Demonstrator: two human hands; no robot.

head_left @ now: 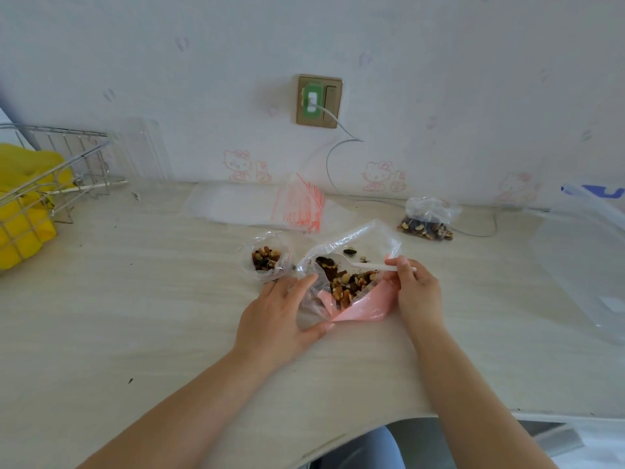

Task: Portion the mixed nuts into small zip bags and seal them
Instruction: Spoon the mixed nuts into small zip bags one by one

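A large clear bag with a pink underside [367, 308] lies open on the table in front of me, holding mixed nuts [346, 282]. My left hand [280, 316] grips the bag's left edge and holds it open. My right hand [417, 289] holds a white plastic spoon [363, 265], its bowl inside the bag over the nuts. Just left of the big bag stands a small zip bag [267, 258], open, with nuts in it. Another small zip bag with nuts [427, 221] lies farther back on the right. A stack of empty red-striped zip bags [301, 206] lies near the wall.
A wire basket [50, 170] with yellow items stands at the far left. A cable [333, 170] runs from a wall socket [319, 101] down onto the table. Clear plastic packaging [585, 252] lies at the right. The table's front edge curves in near my body.
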